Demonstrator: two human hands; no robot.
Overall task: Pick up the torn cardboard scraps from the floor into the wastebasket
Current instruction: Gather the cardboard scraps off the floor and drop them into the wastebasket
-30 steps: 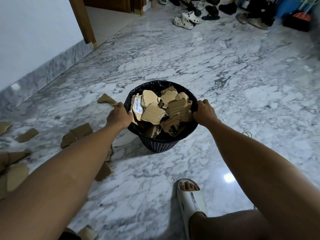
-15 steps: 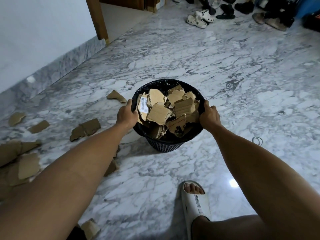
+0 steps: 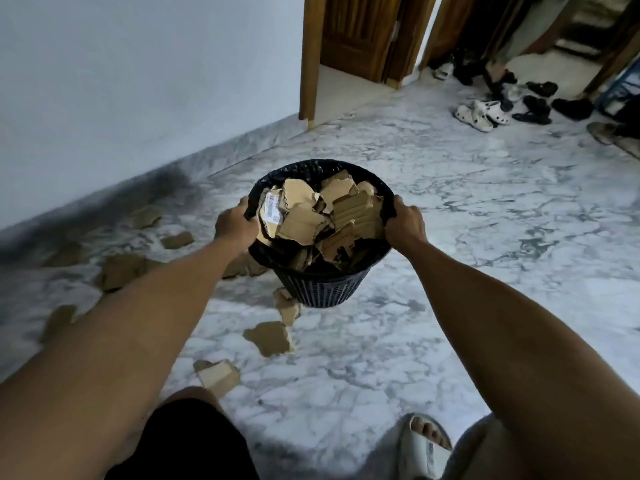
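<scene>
A black mesh wastebasket (image 3: 322, 289) is held above the marble floor, filled to the rim with torn brown cardboard scraps (image 3: 311, 220). My left hand (image 3: 237, 225) grips its left rim and my right hand (image 3: 405, 225) grips its right rim. More scraps lie on the floor: one (image 3: 272, 338) and another (image 3: 287, 306) below the basket, one (image 3: 218, 374) near my knee, and several (image 3: 121, 270) off to the left along the wall.
A white wall with a marble skirting runs along the left. A wooden door frame (image 3: 308, 60) stands at the back. Several shoes and sandals (image 3: 485, 112) lie at the back right. My right foot in a white slide (image 3: 424, 445) is at the bottom.
The wastebasket has come up off the floor in both hands and shifted left toward the scattered scraps. The view has tilted up and turned, so the doorway now shows.
</scene>
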